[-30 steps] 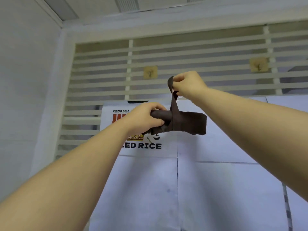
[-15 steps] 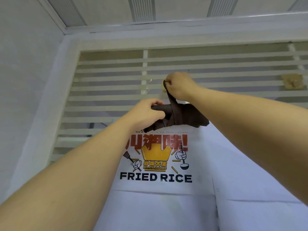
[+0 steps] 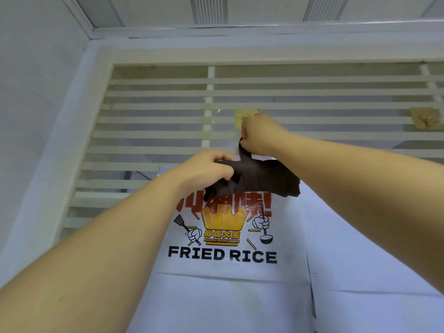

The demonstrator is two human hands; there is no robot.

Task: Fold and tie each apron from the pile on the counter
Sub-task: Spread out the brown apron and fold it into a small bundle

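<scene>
Head view, apron: The dark brown apron (image 3: 264,179) was folded into a compact roll. I held it up in the air between my two hands, in front of the slatted screen and just above the poster's red lettering.
Head view, strap: A strap (image 3: 242,152) of the same brown cloth lay wrapped across the middle of the roll and rose from it to my right hand. It looked pulled straight.
Head view, left hand: My left hand (image 3: 206,171) gripped the left end of the roll, fingers curled round the cloth.
Head view, right hand: My right hand (image 3: 258,135) sat higher, up and to the right of the left one. It was closed in a fist and pinched the upper end of the strap.
Head view, poster: A white poster (image 3: 223,255) hung below the apron. It showed a yellow crown, a spatula, a ladle and the words FRIED RICE, and the roll hid part of its top line.
Head view, slatted screen: The slatted screen (image 3: 312,92) had white horizontal bars in a white frame and filled the background.
Head view, tan plate: A tan plate (image 3: 425,121) was stuck on the slats at the far right. A second one showed partly behind my right hand.
</scene>
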